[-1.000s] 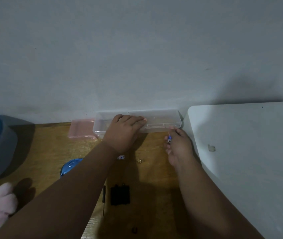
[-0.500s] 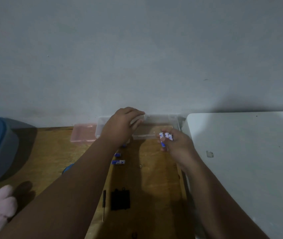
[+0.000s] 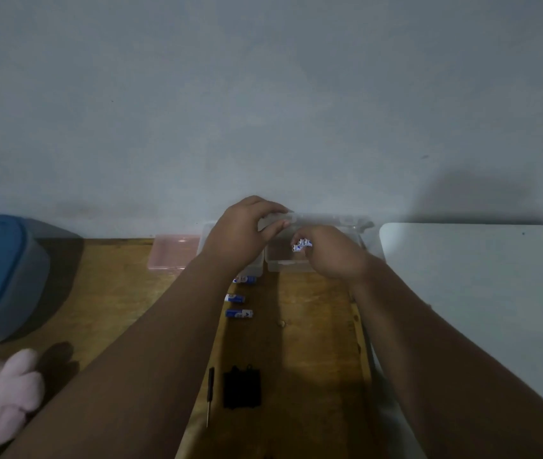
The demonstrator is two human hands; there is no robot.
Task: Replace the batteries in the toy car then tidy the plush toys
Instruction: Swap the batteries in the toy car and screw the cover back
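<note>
Blocking the near-left part of the clear box (image 3: 283, 265), the left forearm also hides whatever lies beneath it on the wooden table (image 3: 114, 293). The box's raised lid (image 3: 329, 220) is faint against the wall and its edges are hard to trace. A pink plush toy (image 3: 2, 395) is cut off at the near-left edge. The left hand (image 3: 243, 233) reaches far, its fingers and thumb curled, pinching the lid's edge. The right hand (image 3: 329, 253) hovers over the box's right compartment, fingers curled round several blue-and-white batteries (image 3: 301, 245); how many is unclear. Three loose batteries (image 3: 239, 298) lie on the wood just near of the box.
</note>
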